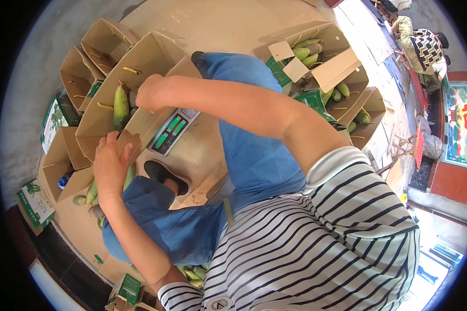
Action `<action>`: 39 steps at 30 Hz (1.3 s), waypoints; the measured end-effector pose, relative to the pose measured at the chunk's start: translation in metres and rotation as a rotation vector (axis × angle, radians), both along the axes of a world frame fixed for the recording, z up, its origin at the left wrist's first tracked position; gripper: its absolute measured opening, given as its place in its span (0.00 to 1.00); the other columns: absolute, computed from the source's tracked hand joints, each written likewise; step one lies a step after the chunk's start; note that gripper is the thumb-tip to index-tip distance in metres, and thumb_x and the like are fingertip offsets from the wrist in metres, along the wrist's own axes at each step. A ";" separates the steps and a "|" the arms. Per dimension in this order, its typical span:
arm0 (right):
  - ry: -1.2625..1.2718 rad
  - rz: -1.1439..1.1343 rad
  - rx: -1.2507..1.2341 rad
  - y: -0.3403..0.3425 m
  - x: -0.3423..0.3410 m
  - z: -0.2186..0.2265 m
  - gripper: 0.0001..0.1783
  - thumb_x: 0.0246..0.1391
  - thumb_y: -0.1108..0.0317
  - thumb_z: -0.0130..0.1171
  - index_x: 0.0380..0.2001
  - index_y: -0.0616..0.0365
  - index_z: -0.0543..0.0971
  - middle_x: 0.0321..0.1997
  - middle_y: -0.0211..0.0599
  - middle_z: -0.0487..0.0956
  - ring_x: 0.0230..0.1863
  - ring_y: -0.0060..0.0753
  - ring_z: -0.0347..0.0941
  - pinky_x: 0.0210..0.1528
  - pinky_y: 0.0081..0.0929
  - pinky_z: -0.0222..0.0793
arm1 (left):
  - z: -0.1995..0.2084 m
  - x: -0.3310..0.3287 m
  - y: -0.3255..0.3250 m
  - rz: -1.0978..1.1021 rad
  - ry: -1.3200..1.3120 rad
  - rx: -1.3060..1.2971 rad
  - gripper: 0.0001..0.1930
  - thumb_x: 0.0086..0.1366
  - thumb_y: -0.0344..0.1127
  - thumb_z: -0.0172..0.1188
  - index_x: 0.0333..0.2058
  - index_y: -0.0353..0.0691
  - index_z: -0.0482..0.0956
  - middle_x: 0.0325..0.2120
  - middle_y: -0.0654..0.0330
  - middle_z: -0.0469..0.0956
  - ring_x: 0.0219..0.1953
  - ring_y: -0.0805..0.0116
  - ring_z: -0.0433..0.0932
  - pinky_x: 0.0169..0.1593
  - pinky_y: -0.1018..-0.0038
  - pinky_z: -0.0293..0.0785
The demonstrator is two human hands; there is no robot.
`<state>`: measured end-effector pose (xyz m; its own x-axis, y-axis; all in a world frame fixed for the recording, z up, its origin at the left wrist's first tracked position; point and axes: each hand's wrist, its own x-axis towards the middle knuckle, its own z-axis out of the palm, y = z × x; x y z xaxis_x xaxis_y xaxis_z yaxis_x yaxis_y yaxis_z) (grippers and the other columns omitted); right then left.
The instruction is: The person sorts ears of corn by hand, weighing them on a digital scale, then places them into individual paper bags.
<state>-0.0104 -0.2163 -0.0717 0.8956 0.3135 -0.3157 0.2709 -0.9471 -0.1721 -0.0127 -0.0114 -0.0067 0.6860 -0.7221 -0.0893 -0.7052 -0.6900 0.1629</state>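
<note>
My right hand is curled closed over the right side of an open cardboard box. Beside its fingertips shows a greyish rounded thing, mostly hidden, that I cannot make out. One long green radish stands upright in the box, left of that hand. At the box's near end, my left hand touches the rim, its fingers extended and thumb spread apart. More green radishes lie beside and below my left wrist. Under the box's right side sits a digital scale with lit green displays.
Open cardboard boxes with yellow rope handles crowd the left. At the upper right, further boxes hold several green radishes. My knees flank the scale, and my shoe is close to it. Another person is at the far right.
</note>
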 end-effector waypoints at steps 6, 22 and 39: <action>0.012 -0.007 -0.002 0.000 -0.003 0.008 0.17 0.44 0.59 0.60 0.37 0.55 0.79 0.38 0.40 0.79 0.43 0.41 0.75 0.41 0.39 0.71 | -0.001 0.003 -0.001 0.011 -0.011 -0.001 0.19 0.56 0.36 0.57 0.45 0.36 0.69 0.40 0.45 0.72 0.45 0.46 0.70 0.45 0.59 0.67; -0.040 -0.011 0.085 -0.003 -0.018 0.022 0.17 0.46 0.59 0.59 0.38 0.58 0.73 0.38 0.44 0.75 0.44 0.46 0.72 0.43 0.39 0.67 | 0.006 0.002 0.004 0.074 -0.001 0.036 0.21 0.53 0.39 0.61 0.44 0.36 0.71 0.38 0.48 0.73 0.43 0.49 0.73 0.44 0.60 0.69; -0.490 -0.258 0.647 -0.023 -0.058 0.071 0.11 0.54 0.62 0.52 0.33 0.58 0.76 0.29 0.39 0.77 0.31 0.36 0.73 0.35 0.29 0.67 | 0.016 0.030 0.047 0.257 -0.025 -0.084 0.20 0.56 0.43 0.59 0.43 0.37 0.70 0.38 0.46 0.73 0.43 0.49 0.73 0.44 0.59 0.70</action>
